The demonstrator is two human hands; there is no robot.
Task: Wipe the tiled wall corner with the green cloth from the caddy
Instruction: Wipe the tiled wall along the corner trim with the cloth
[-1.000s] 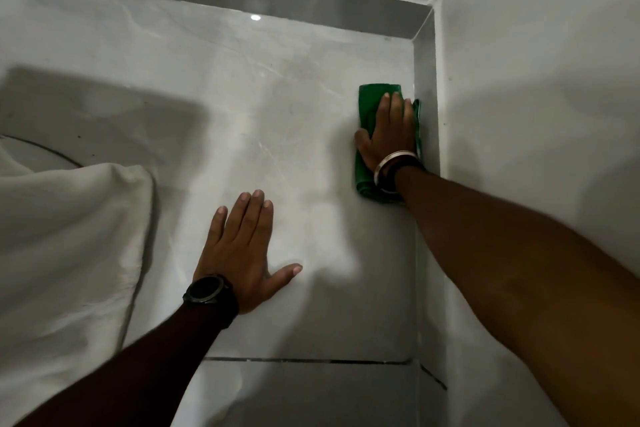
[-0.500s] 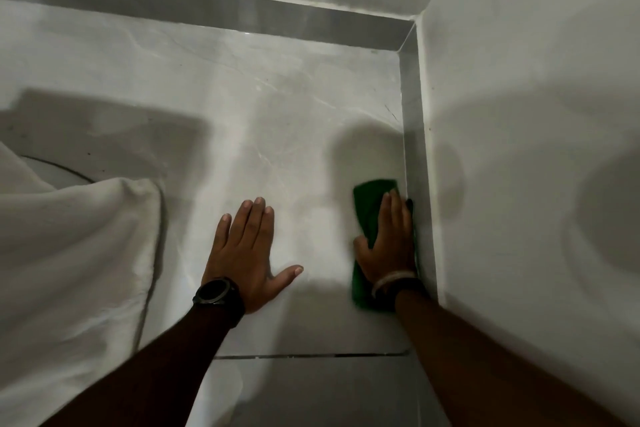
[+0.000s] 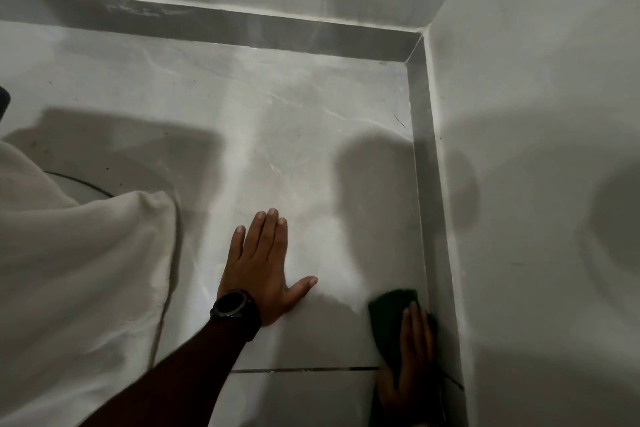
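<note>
The green cloth (image 3: 389, 312) lies flat against the grey tiled wall, low at the right, right beside the corner strip (image 3: 429, 204) where two walls meet. My right hand (image 3: 412, 357) presses on it with flat fingers, covering its lower part; the wrist runs out of the bottom edge. My left hand (image 3: 265, 263), with a black watch on the wrist, rests spread and flat on the wall tile (image 3: 277, 135) to the left of the cloth and holds nothing.
A white fabric (image 3: 79, 274) hangs over the left side of the view. A dark trim band (image 3: 214, 22) runs along the top of the tiles. A grout line (image 3: 304, 370) crosses below my left hand. The plain side wall (image 3: 540, 184) fills the right.
My right hand has slid the cloth down along the corner, from high near the top trim to the bottom by the grout line. My left hand has stayed flat on the tile.
</note>
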